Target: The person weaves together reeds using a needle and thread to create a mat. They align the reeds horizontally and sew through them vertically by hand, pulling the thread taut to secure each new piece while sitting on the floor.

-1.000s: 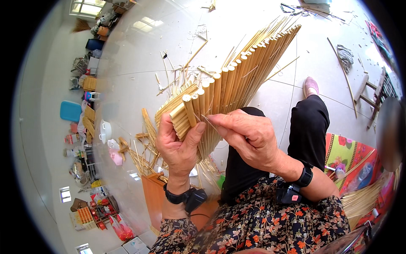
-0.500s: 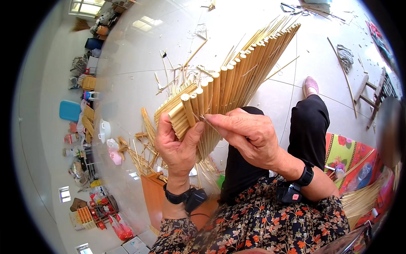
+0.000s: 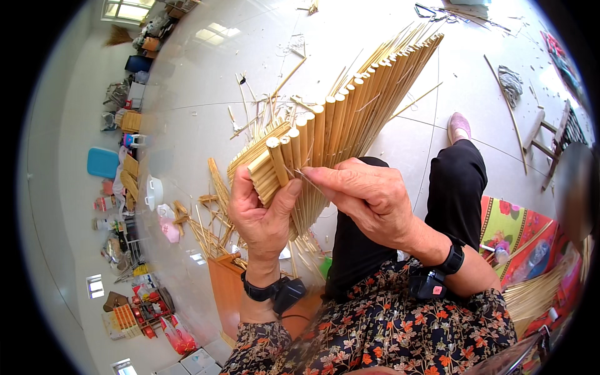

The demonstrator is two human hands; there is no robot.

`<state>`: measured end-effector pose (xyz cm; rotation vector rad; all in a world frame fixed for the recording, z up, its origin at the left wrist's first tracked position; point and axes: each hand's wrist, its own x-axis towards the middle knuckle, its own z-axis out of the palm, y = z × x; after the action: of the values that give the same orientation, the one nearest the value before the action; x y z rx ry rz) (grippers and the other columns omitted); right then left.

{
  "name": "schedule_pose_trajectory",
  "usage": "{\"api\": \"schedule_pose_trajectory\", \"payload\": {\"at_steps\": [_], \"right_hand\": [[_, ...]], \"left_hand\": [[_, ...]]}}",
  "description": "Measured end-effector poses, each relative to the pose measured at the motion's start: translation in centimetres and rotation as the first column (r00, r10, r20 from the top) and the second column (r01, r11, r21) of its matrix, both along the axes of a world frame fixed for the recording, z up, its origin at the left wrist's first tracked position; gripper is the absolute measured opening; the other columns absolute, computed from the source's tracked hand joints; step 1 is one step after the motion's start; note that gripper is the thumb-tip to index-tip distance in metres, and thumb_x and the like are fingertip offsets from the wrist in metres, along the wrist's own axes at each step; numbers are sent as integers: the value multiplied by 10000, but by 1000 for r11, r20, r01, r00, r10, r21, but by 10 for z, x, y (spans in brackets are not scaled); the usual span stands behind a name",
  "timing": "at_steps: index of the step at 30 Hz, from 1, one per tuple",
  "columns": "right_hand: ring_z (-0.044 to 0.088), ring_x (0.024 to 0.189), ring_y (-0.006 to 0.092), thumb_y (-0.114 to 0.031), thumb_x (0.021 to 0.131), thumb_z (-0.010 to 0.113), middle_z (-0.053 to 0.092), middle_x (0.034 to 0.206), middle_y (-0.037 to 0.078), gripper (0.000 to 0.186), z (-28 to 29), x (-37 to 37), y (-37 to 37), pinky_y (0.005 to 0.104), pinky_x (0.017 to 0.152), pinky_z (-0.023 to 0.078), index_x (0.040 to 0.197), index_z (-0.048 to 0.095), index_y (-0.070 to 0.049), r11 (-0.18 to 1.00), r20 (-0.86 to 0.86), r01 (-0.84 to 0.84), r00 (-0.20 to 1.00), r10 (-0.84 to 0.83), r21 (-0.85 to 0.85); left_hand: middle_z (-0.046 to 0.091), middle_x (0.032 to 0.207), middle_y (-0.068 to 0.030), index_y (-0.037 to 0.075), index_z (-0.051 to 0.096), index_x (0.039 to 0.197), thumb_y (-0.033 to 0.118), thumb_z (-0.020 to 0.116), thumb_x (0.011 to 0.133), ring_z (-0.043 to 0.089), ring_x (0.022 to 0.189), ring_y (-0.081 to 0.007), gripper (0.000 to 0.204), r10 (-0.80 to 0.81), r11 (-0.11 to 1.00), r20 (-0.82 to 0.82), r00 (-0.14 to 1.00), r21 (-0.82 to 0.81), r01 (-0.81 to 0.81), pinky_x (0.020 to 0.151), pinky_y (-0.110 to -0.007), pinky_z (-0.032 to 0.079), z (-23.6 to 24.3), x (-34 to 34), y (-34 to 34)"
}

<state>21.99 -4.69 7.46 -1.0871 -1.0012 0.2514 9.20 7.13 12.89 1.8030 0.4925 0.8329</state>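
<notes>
A long mat of pale reed stalks (image 3: 334, 134) bound side by side slants from my hands toward the far right, its cut white ends facing up. My left hand (image 3: 264, 224) is closed around the near end, the thumb pressed on the outermost stalks and the fingers behind. At the face of the stalks my right hand (image 3: 374, 199) is closed in a pinch of thumb and forefinger. Thin strands show by its fingertips, seemingly a thread between them, though the fingers partly hide it. Each wrist wears a black strap with a device.
Loose reed pieces (image 3: 219, 187) and scraps lie on the tiled floor at left. An orange-brown wooden piece (image 3: 224, 287) stands below my left hand. A wooden stool (image 3: 550, 140) is at right, above a red patterned cloth (image 3: 500, 219). Household goods line the left wall.
Almost nothing differs. Both hands keep their hold, and the near end of the mat has shifted very slightly.
</notes>
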Motion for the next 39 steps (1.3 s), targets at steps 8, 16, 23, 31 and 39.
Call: {"api": "schedule_pose_trajectory", "payload": {"at_steps": [8,16,23,31,39], "right_hand": [[643,701,257,42,830,720,639,763,96,372,-3,-1,3,358,610,514,1189,715,-53,1000,-30,-3,1000,3,13],[648,690,266,58,803,711,638,761,101,403,2,2,0,356,604,525,1193,708,-44,1000,46,14,999,-14,-6],[666,698,270,65,778,707,658,766,101,384,3,3,1,349,614,544,1153,707,-13,994,125,98,987,-103,45],[639,613,192,47,857,703,664,746,93,234,14,2,-2,293,555,509,1088,724,18,991,52,131,990,-131,3],[727,748,292,31,824,678,723,867,145,225,16,1,-14,333,649,584,1044,714,-3,988,-52,118,991,-123,-100]], "left_hand": [[689,1155,-55,10,583,1237,50,778,907,650,1016,-106,385,-1,1000,-1,1000,-4,1,917,-272,538,-1,1,2],[688,1143,-49,10,589,1225,47,778,907,648,1002,-100,371,-1,1000,6,1000,10,1,910,-268,535,-1,0,1],[694,1124,-49,10,600,1206,42,783,901,647,991,-102,357,14,1000,11,1000,17,-14,894,-267,535,-1,4,-1],[699,1026,-30,22,604,1056,76,810,890,621,896,-65,270,83,993,-18,996,91,-81,799,-243,525,0,8,-7],[693,945,-49,17,589,979,78,820,879,591,804,-51,258,77,976,-44,996,210,-66,691,-227,495,-9,10,-14]]}}
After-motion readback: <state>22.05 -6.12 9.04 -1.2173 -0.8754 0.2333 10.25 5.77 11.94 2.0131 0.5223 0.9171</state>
